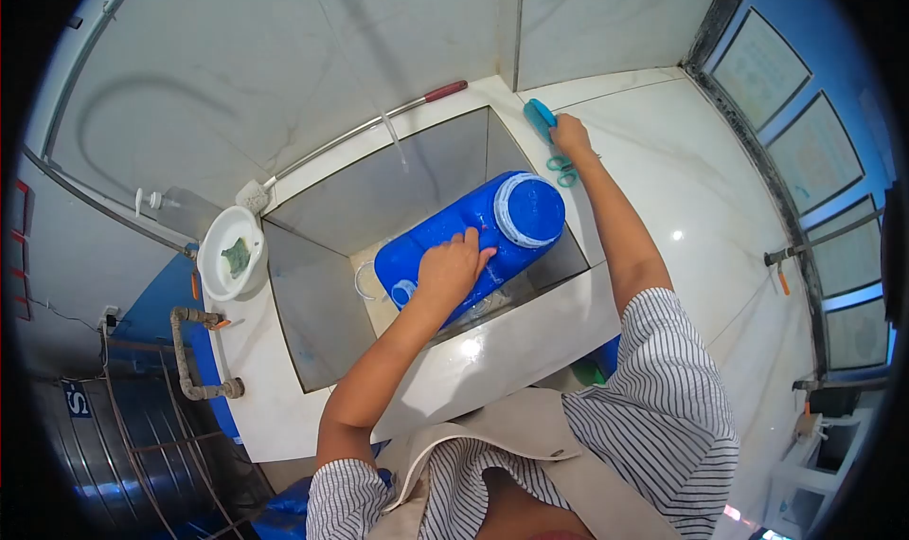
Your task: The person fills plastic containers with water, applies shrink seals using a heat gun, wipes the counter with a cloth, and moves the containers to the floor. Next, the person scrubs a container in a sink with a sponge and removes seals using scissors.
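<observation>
A blue plastic jug (438, 225) with a wide capped mouth lies tilted in the sink (327, 298), its cap end at the upper right. My left hand (453, 267) is on its upper side, fingers curled against the plastic where a grip seems to be. At the sink's right rim, my right hand (572, 138) closes on the near end of a teal brush (540, 116). Just below that hand, scissors (562, 171) with teal handles lie on the counter, their blades partly hidden by the hand.
A white basin (233, 253) holding a green scouring pad stands left of the sink. Behind the sink lies a long-handled brush (360, 130) with a red grip. A pump bottle (180, 208) and a pipe (187, 351) are at the left. White counter (653, 161) extends right.
</observation>
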### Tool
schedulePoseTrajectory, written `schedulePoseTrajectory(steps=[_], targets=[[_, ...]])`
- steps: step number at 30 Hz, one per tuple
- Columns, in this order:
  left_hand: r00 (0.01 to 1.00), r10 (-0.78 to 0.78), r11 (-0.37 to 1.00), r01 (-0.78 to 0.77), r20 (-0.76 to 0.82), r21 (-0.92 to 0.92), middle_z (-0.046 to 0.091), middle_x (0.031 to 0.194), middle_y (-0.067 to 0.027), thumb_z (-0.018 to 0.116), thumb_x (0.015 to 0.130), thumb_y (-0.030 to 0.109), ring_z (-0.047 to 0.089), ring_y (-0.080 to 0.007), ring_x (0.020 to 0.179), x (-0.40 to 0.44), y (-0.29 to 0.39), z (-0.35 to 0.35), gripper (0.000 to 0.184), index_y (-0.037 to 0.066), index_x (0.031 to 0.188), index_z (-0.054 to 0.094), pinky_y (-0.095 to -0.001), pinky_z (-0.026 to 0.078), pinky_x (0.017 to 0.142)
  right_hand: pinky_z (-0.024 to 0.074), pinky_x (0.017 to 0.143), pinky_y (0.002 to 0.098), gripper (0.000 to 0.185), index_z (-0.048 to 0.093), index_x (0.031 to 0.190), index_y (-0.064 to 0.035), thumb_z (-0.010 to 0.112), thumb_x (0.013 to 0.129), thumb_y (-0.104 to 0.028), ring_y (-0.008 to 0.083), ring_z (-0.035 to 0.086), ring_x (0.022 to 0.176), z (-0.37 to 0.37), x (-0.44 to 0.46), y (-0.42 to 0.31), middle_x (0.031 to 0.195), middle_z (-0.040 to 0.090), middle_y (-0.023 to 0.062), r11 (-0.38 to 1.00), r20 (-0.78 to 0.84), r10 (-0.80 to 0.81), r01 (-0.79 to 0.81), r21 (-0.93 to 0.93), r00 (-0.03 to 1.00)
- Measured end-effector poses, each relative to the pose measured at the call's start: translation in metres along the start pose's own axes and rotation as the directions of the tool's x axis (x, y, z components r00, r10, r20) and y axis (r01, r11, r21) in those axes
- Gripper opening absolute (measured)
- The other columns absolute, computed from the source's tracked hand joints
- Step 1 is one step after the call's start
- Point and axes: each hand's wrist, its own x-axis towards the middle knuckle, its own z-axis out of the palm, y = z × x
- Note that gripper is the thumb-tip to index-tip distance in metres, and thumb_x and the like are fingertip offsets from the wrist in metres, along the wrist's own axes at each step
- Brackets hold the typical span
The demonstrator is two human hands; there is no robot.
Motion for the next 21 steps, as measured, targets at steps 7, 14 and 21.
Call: schedulePoseTrajectory(steps=[7,14,21], targets=[[0.878,0.35,0.917,-0.392,-0.326,-0.07,0.057,0.097,-0.0212,0.061,0.083,0.024,0.058,-0.0346,0.085,-0.053,-0.024,-0.018,0.036,-0.002,0.106,0.053,-0.0407,0.048,0.075,0.0483,0.081,0.0437,0.031,0.06,0.097,0.0046,0.054,0.079,-0.02,0.0364,0.06,0.096,-0.012,-0.052,-0.019,0.101,0.059,0.0262,0.996,-0.106,0.054,-0.061,-0.064,0.993],[0.994,-0.012,0.999,0.016,-0.109,0.031,0.054,0.087,-0.0191,0.061,0.084,0.025,0.059,-0.0351,0.07,-0.114,-0.05,-0.001,0.028,0.0,0.092,0.051,-0.0418,0.047,0.056,0.0492,0.079,0.044,0.044,0.061,0.096,0.0043,0.06,0.076,-0.035,0.0385,0.061,0.092,0.003,-0.085,0.022,0.096,0.061,0.0279,0.983,-0.018,0.15,-0.151,-0.108,0.989],[0.856,-0.511,0.835,0.516,0.081,-0.189,0.059,0.075,-0.018,0.056,0.087,0.025,0.06,-0.0397,0.068,-0.123,-0.055,-0.007,0.032,-0.003,0.099,0.048,-0.0431,0.049,0.06,0.0512,0.076,0.041,0.035,0.065,0.099,-0.0034,0.057,0.079,-0.031,0.0344,0.062,0.091,-0.02,-0.128,0.011,0.108,0.056,0.0221,0.941,-0.051,0.226,-0.231,-0.248,0.973]])
